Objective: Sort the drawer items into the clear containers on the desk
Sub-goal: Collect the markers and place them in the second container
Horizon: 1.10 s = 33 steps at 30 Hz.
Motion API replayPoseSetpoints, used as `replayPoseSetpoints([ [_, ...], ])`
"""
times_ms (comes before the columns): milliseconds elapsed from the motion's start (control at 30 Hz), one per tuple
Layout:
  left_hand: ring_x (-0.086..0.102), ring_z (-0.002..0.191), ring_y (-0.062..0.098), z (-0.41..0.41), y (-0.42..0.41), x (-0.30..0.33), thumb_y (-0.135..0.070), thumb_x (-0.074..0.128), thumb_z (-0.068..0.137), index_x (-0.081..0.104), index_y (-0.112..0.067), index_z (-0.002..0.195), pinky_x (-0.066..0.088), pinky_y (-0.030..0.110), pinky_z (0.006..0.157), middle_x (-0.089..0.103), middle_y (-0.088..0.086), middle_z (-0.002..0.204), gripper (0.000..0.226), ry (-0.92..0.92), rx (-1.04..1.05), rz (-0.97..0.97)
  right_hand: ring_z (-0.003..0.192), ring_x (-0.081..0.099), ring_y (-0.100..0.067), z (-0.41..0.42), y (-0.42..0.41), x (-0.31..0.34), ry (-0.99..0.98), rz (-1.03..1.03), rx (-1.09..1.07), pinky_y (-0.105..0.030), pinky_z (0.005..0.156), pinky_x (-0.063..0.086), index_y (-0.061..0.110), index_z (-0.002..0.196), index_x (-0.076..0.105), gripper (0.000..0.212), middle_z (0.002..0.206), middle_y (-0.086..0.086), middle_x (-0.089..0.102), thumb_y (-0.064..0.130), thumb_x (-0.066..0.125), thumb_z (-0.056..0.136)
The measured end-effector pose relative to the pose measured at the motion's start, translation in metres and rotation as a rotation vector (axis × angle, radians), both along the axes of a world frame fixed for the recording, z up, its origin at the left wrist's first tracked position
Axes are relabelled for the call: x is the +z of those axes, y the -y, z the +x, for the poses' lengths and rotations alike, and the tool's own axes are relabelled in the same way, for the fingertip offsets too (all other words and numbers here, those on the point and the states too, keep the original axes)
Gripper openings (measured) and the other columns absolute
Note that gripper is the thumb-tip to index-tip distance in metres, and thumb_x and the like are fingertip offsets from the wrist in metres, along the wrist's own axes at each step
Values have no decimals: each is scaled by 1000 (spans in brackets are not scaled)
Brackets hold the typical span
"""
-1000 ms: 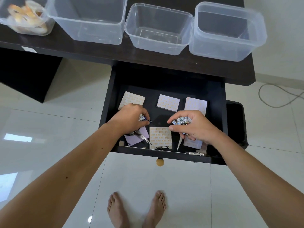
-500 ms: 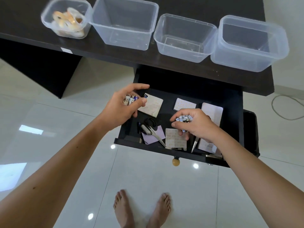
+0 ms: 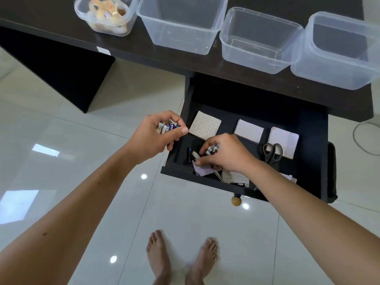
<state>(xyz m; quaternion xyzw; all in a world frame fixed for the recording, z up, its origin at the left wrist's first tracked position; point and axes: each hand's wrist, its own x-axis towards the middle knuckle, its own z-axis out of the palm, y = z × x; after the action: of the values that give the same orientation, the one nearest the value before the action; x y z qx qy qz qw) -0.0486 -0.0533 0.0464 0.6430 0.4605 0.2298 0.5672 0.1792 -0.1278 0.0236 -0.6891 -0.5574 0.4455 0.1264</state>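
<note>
the left hand [image 3: 153, 138] is curled round a fistful of batteries [image 3: 167, 126], held up just left of the open drawer [image 3: 308, 128]. the right hand [image 3: 224, 154] is down inside the drawer with more batteries tucked in its fingers, and its fingertips reach toward two loose batteries [image 3: 192, 155] lying just left of it on the drawer floor.

these look like small, hard, smooth cylinders, light singly but weighty in a bunch. i'd guess they roll and slip easily, so a full hand is the risk: one more could squeeze another out. best pinched across the middle, then rolled into the palm.

beyond the right hand lie pads of paper [image 3: 204, 125], flat and light, easy to lift by an edge. black scissors [image 3: 271, 154] sit to its right, stiff, best taken by the handles.

further out from both hands, on the dark desk [image 3: 61, 31], stand four clear containers: the leftmost [image 3: 82, 11] holds tape rolls, while the three to its right [image 3: 261, 40] look unfilled. underfoot is glossy white tile [image 3: 61, 161], where i'd expect a dropped battery to bounce and run.
</note>
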Motion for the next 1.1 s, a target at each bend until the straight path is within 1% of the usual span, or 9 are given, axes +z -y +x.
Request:
replayPoseSetpoints([
  [100,58,51,18,1,1,2,-30,78,92,72,-18,94,41,21,45,65,-5,68,14,-7,-43,31,96,62,-12,-4,-1,-11,111,20,26,-29,69,52,36,82,77,30,92,4,70,55,93,65],
  [200,58,50,17,2,0,3,-30,78,92,71,-18,94,41,17,46,65,-8,67,14,-6,-54,39,96,62,-12,-1,-2,-8,151,22,76,-29,70,53,41,79,73,17,97,3,68,46,89,76],
  [300,58,50,18,5,1,5,-29,78,92,72,-18,94,40,15,45,66,-7,68,13,-2,-43,38,76,69,-16,3,-2,5,137,2,135,-26,54,57,35,90,76,13,95,2,69,29,85,82],
  [400,59,50,18,7,1,8,-30,78,92,71,-21,92,44,15,51,66,-7,68,11,6,-68,59,47,67,-15,12,-1,17,-31,-105,96,-24,48,54,27,114,76,31,83,3,72,11,79,88],
  [600,71,61,15,24,0,21,-29,80,91,72,-23,93,56,23,70,72,-13,74,10,-71,-260,98,50,61,-13,51,17,26,-306,-239,-24,-28,51,54,13,106,76,23,63,-2,67,-4,70,92],
  [767,72,65,13,50,-7,24,-27,87,84,72,-24,86,55,19,68,72,-15,74,16,-212,-524,147,61,64,-24,78,41,18,-182,-331,19,-30,52,51,23,90,68,24,71,-10,68,0,74,84],
  [933,62,74,4,64,-23,17,-27,91,79,67,-26,79,43,14,66,66,-14,72,24,-368,-753,298,57,58,-10,87,57,10,44,-254,129,-19,47,46,32,88,74,24,83,6,67,15,88,80],
  [1033,58,76,4,72,-32,14,-31,93,76,62,-34,74,46,23,68,64,-13,73,31,-463,-854,335,75,65,3,90,61,0,127,-182,218,-14,62,50,45,91,78,25,102,14,70,29,92,78],
  [1100,57,76,3,74,-37,12,-31,95,72,61,-34,72,48,27,68,62,-12,73,34,-506,-873,322,88,68,1,92,61,-7,141,-147,253,-30,76,60,54,86,74,27,104,18,71,34,90,77],
])
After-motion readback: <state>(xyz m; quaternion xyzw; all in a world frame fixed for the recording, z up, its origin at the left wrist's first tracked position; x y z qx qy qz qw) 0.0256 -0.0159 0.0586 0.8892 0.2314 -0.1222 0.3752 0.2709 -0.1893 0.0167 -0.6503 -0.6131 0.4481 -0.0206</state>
